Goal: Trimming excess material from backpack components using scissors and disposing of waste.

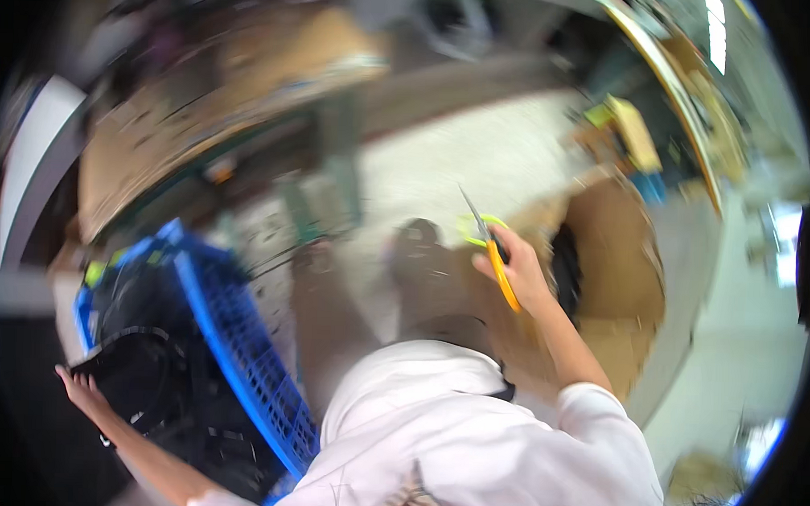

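Note:
My right hand is closed around a pair of scissors with yellow-orange and black handles. Their blades are open slightly at most and point up and away from me. A lime-green loop shows beside the blades; whether the hand holds it too is unclear. Off to the left, my left hand has its fingers bent at the corner of a black, soft-looking item. That item lies over a blue plastic basket filled with more black things, their kind blurred.
An open cardboard box stands at the right of my legs. Ahead on the left is a worktable with a brown top and green legs. Yellow and blue objects sit beyond the box. Pale floor lies ahead.

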The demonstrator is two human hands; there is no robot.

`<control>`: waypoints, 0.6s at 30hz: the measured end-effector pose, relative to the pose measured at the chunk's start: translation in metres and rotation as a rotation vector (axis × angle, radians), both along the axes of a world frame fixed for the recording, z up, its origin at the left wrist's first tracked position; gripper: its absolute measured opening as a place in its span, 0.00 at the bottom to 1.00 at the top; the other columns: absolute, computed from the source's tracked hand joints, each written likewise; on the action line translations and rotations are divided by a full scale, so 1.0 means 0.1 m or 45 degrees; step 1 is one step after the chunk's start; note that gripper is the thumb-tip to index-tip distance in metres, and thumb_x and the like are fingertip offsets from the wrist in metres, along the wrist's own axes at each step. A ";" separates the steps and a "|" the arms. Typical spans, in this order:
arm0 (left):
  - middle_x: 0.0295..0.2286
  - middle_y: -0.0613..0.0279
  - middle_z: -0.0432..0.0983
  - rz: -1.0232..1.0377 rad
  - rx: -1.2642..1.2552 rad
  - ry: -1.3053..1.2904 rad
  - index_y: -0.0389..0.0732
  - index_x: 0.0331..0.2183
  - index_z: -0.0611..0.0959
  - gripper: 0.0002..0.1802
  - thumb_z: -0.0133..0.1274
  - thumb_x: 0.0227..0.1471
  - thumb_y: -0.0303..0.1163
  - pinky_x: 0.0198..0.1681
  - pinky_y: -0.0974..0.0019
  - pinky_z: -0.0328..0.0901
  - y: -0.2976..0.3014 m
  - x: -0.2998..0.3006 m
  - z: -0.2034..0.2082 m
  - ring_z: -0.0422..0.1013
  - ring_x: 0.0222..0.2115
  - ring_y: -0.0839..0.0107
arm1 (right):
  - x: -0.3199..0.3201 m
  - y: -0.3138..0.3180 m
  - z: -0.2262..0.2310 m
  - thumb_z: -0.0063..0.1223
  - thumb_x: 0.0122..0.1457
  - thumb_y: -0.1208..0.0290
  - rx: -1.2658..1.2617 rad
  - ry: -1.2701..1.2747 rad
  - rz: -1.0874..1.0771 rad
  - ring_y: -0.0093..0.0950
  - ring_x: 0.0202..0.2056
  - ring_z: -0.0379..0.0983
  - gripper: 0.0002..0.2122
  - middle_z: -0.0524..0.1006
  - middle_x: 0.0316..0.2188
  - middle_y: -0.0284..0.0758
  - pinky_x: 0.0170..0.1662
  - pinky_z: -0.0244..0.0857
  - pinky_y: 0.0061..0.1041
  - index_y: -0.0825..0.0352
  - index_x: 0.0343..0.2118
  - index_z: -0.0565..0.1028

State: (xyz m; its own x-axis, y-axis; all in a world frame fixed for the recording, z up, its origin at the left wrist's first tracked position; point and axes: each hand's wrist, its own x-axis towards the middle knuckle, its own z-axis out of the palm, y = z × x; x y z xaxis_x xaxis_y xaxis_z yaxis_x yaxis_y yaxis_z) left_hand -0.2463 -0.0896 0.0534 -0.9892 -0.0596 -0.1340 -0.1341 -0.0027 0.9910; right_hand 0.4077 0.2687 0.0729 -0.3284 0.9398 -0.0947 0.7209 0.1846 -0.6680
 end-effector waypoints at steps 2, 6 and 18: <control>0.50 0.56 0.56 -0.582 -0.708 0.462 0.39 0.51 0.63 0.29 0.45 0.50 0.44 0.49 0.61 0.52 0.52 0.14 -0.38 0.57 0.48 0.63 | 0.63 0.01 -0.17 0.60 0.42 0.64 0.207 0.163 -0.358 0.27 0.29 0.67 0.24 0.71 0.27 0.37 0.35 0.61 0.24 0.70 0.41 0.67; 0.39 0.62 0.66 -1.253 -0.487 0.006 0.38 0.47 0.66 0.24 0.48 0.47 0.34 0.31 0.76 0.59 1.78 1.83 -1.05 0.63 0.34 0.76 | 1.93 -0.39 -0.19 0.59 0.42 0.70 0.145 0.316 -1.265 0.16 0.16 0.60 0.21 0.66 0.19 0.29 0.18 0.56 0.16 0.69 0.40 0.67; 0.40 0.53 0.66 -1.719 -1.027 -0.052 0.30 0.45 0.65 0.27 0.47 0.50 0.41 0.44 0.69 0.57 1.79 3.43 -1.56 0.63 0.40 0.66 | 3.75 -1.53 -2.10 0.54 0.44 0.78 -0.528 0.761 -2.157 0.27 0.10 0.67 0.08 0.69 0.15 0.38 0.10 0.63 0.22 0.70 0.27 0.67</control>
